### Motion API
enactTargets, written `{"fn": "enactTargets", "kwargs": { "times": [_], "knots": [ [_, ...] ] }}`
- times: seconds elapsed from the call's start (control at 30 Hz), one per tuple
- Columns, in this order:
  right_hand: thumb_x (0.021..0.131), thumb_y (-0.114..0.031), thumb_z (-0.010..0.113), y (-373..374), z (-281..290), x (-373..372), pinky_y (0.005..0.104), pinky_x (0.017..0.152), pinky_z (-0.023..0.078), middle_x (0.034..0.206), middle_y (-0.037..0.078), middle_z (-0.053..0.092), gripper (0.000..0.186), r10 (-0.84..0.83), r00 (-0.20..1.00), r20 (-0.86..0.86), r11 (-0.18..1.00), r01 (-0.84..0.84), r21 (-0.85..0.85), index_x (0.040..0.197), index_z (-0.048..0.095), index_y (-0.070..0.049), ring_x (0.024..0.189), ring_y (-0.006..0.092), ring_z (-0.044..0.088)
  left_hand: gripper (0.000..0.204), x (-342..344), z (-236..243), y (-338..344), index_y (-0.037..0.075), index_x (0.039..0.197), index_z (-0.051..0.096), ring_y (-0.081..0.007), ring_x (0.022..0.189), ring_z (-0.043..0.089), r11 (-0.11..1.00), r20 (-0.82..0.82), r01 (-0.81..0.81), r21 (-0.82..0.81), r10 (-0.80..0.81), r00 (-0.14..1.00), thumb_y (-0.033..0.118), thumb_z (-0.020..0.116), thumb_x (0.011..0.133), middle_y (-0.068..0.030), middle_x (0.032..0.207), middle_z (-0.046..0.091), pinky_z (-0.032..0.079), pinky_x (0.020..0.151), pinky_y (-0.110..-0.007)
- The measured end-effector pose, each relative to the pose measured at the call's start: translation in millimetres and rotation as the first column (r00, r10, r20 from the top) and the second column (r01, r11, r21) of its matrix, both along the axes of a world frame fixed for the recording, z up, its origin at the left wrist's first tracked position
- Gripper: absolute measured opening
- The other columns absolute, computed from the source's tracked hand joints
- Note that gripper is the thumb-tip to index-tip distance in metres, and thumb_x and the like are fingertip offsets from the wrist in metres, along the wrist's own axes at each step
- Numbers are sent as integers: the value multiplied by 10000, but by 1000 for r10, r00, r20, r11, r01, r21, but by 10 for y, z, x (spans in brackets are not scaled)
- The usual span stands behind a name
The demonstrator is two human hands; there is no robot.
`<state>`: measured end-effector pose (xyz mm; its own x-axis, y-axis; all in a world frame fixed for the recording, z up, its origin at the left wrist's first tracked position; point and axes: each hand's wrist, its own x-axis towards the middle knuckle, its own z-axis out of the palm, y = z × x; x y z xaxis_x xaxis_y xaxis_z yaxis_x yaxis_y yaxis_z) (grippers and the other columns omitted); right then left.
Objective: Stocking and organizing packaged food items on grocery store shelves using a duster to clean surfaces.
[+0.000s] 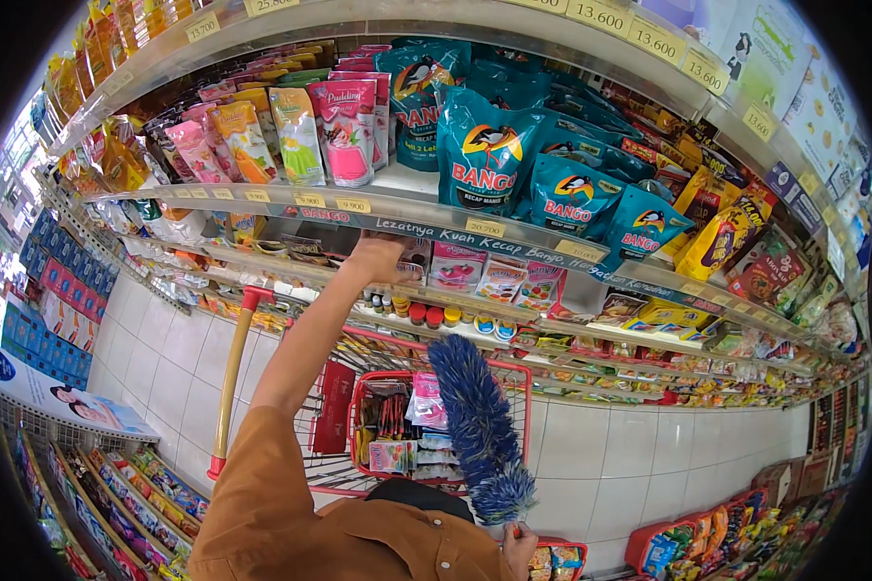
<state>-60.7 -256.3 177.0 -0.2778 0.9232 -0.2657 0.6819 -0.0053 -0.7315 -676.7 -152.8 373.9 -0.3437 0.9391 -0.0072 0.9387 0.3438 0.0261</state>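
My left hand (378, 258) reaches in under the upper shelf's front edge, beside small upright packets on the shelf below. Its fingers are partly hidden by the shelf lip and the packets, so I cannot tell whether they grip anything. Right of it stand pink and white packets (455, 267). Low in the picture my right hand (519, 548) is closed round the handle end of a fluffy blue duster (477, 412), whose head points up toward the shelf. Above my left hand, pink pudding-mix pouches (344, 131) and large teal sauce pouches (489, 150) line the upper shelf.
A wire shopping cart (525, 387) with red edges stands between me and the shelves. In it sits a red basket (357, 412) of assorted packets. The cart's yellow handle bar (231, 387) is at left. Red bins (639, 547) of snacks stand on the tiled floor at right.
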Motion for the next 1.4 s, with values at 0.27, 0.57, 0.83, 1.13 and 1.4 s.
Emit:
{"fn": "enactTargets", "kwargs": {
  "times": [0.27, 0.57, 0.83, 1.13, 1.4],
  "knots": [
    [862, -163, 618, -93, -104, 98, 318, 471, 330, 524, 52, 453, 286, -34, 997, -72, 999, 32, -37, 691, 550, 57, 518, 85, 385, 510, -305, -138, 348, 109, 1201, 615, -358, 1138, 559, 970, 304, -178, 168, 121, 945, 482, 500, 874, -192, 1201, 611, 391, 1000, -470],
    [862, -177, 628, -134, -241, 137, 328, 478, 357, 536, 71, 496, 283, -70, 997, -21, 997, 70, -17, 702, 573, 50, 502, 123, 447, 435, -188, -165, 507, 77, 1030, 672, -361, 1019, 614, 962, -58, -7, 273, 24, 998, 439, 523, 841, -188, 1062, 657, 467, 910, -465],
    [879, -206, 624, -196, -245, 143, 323, 479, 387, 534, 88, 547, 261, -112, 991, -73, 991, 106, -80, 786, 642, 37, 499, 101, 479, 569, -49, -578, 258, 29, 1129, 641, -401, 1107, 564, 990, 358, -97, -99, 126, 925, 477, 340, 946, -219, 1186, 606, 422, 988, -441],
    [891, -158, 621, -162, -244, 177, 298, 491, 393, 582, 52, 557, 205, -149, 983, -106, 972, 126, -197, 849, 649, 40, 535, 86, 476, 725, -87, -638, 301, -20, 1243, 547, -393, 1164, 538, 972, 333, -63, -228, 139, 933, 591, 426, 871, -291, 1220, 563, 414, 1014, -438],
    [885, -136, 610, -284, -178, 284, 320, 492, 320, 561, 23, 438, 231, -95, 994, -49, 994, 92, -58, 742, 568, 41, 548, 87, 375, 418, 436, -408, -103, 22, 994, 633, -355, 885, 650, 929, 85, -25, 368, -7, 996, 417, 615, 856, -216, 934, 665, 514, 783, -454]
  ]
}}
